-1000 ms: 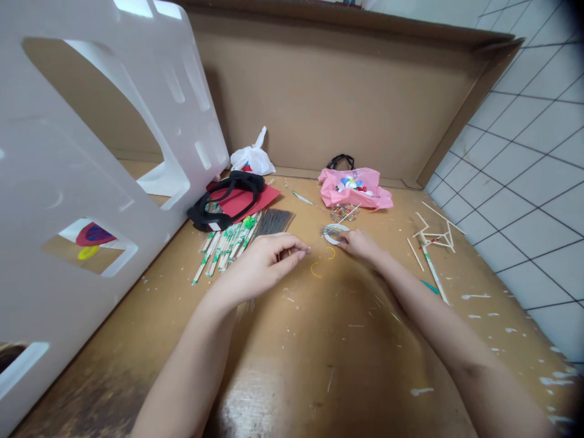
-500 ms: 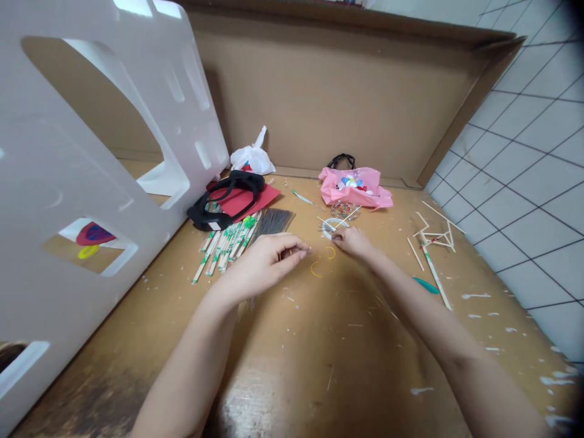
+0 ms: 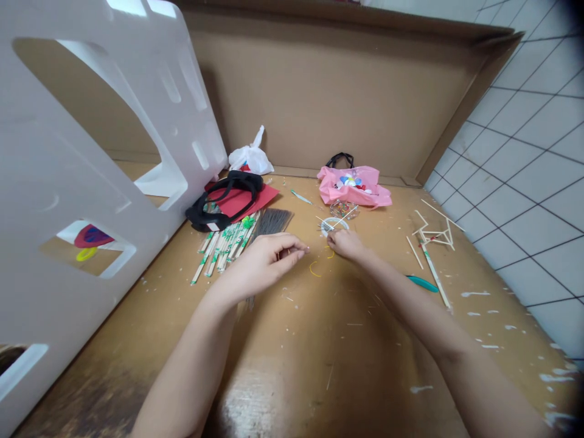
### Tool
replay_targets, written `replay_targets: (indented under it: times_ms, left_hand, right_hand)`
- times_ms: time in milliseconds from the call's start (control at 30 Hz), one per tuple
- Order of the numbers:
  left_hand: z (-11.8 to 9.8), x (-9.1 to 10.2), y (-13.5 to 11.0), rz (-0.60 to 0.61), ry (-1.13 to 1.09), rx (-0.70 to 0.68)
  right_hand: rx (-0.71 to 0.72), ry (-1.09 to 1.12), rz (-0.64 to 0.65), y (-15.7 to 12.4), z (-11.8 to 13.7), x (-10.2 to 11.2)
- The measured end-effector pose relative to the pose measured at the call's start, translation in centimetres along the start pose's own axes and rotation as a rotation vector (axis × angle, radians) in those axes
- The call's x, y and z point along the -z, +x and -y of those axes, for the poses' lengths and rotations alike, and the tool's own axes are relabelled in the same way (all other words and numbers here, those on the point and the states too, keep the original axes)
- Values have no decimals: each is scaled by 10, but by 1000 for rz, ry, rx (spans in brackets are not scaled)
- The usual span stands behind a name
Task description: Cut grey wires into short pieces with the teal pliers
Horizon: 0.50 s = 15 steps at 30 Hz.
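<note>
My left hand (image 3: 271, 261) hovers over the table with its fingers curled and thumb close to the fingertips. Something tiny may be pinched there, but I cannot make it out. Closer to the small round dish (image 3: 345, 225), my right hand (image 3: 349, 244) is closed, its fingertips low and partly hidden. Thin white sticks (image 3: 345, 217) and several short dark wires lie across the dish. Between the hands rests a curved yellow strip (image 3: 314, 269); another yellow strip (image 3: 329, 255) lies beneath the right fingertips.
Wrapped chopsticks (image 3: 225, 246), grey wires (image 3: 274, 221), a black strap (image 3: 194, 216) and red paper (image 3: 269, 196) lie left. Behind are a white bag (image 3: 250, 159) and pink bag (image 3: 374, 194). A stick frame (image 3: 438, 234) and teal tool (image 3: 423, 283) sit right. A white plastic panel (image 3: 150, 243) stands left.
My right hand has drawn slightly back toward me from the dish, its fingers now over the nearby yellow strip. The left hand stays almost still.
</note>
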<state>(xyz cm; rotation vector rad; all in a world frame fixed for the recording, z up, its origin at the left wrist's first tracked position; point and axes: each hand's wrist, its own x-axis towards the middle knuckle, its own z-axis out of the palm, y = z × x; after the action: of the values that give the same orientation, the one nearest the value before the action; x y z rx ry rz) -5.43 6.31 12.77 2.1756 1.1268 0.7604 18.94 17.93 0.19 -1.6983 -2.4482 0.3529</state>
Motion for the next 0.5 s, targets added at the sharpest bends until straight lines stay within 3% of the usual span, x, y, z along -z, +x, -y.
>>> replay_targets:
  times_ms: [233,500]
  left_hand:
    - [0,-1,-1,10,4,11]
    - [7,-18,6,130,33,-8]
  right_hand:
    - [-20,434,-74,-5,-1,7]
    - [39,1182,-148,-60,-13,51]
